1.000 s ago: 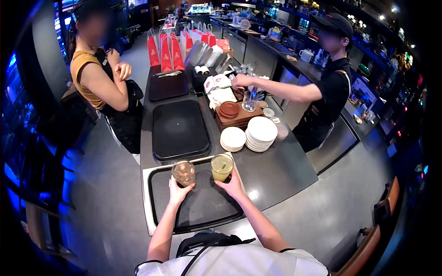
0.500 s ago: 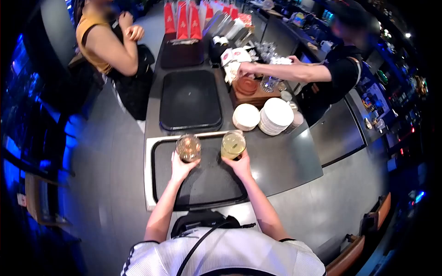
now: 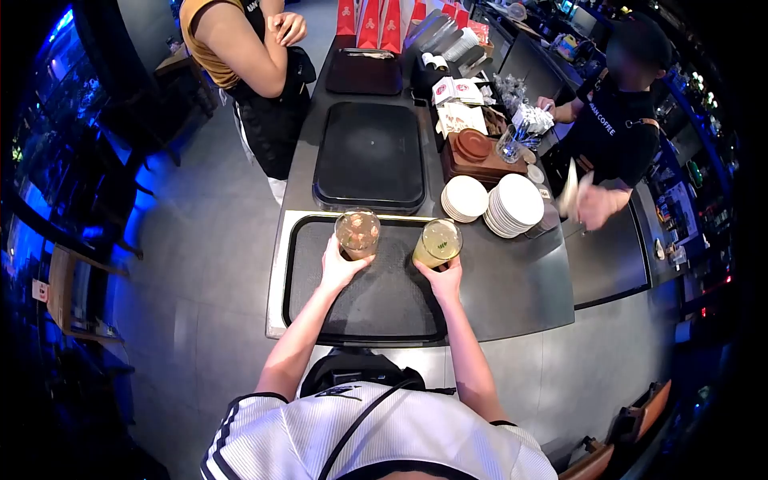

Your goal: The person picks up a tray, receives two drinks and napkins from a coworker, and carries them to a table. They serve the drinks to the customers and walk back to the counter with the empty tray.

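Note:
My left hand (image 3: 344, 268) is wrapped around a glass of pinkish-brown drink (image 3: 358, 232) with pale bits floating on top. My right hand (image 3: 442, 280) grips a second glass, holding a pale yellow-green drink (image 3: 438, 242) with a bit of green in it. Both glasses are upright over the far part of a black rectangular tray (image 3: 372, 308), the yellow-green one close to its right side. Whether their bases touch the tray is hard to tell.
Beyond lie another black tray (image 3: 370, 156) and a smaller dark tray (image 3: 364, 74). To the right stand stacked white saucers (image 3: 514, 204), a smaller white stack (image 3: 464, 198) and a wooden box (image 3: 480, 164). Co-workers stand left and right of the counter (image 3: 512, 280).
The view has shifted, so the counter appears further right. The right co-worker's hand has drawn back from the napkins and now holds something white and blurred. Both my hands still hold the glasses.

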`<control>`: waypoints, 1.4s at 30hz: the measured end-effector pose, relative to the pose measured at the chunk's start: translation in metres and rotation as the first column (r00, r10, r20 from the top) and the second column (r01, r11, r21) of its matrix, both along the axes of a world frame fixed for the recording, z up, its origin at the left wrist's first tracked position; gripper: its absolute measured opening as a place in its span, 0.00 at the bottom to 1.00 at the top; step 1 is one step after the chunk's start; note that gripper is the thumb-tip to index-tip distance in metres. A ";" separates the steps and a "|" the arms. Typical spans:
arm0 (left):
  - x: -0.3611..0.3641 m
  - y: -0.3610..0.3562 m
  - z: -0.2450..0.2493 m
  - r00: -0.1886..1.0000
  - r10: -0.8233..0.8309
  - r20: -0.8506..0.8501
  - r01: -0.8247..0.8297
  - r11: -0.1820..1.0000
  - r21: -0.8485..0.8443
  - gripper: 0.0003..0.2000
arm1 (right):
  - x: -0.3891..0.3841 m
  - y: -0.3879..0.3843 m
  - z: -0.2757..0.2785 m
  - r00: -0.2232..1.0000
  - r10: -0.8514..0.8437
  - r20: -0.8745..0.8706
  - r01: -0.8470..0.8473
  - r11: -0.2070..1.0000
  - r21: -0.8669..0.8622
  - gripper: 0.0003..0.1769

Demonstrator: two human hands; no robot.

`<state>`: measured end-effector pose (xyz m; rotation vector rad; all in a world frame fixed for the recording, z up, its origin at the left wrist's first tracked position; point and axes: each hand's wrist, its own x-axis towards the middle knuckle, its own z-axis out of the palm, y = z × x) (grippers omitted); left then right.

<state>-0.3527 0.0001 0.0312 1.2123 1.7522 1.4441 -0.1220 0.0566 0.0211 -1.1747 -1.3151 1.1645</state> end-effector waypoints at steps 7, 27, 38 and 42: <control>-0.008 -0.002 0.005 0.997 0.015 -0.080 -0.014 1.000 0.016 0.34 | -0.005 -0.004 0.018 0.997 0.027 -0.066 -0.030 0.998 -0.057 0.37; -0.041 -0.031 0.006 0.996 0.082 -0.029 -0.082 0.997 0.007 0.31 | -0.095 -0.011 0.011 0.974 0.224 0.023 -0.224 0.974 0.034 0.38; -0.037 -0.034 0.017 0.993 0.087 -0.086 -0.087 0.996 0.002 0.30 | -0.098 -0.012 0.005 0.976 0.217 0.009 -0.217 0.976 0.002 0.39; -0.037 -0.034 0.017 0.995 0.070 -0.076 -0.073 0.996 -0.041 0.31 | -0.092 -0.015 0.006 0.979 0.201 0.030 -0.201 0.980 -0.009 0.39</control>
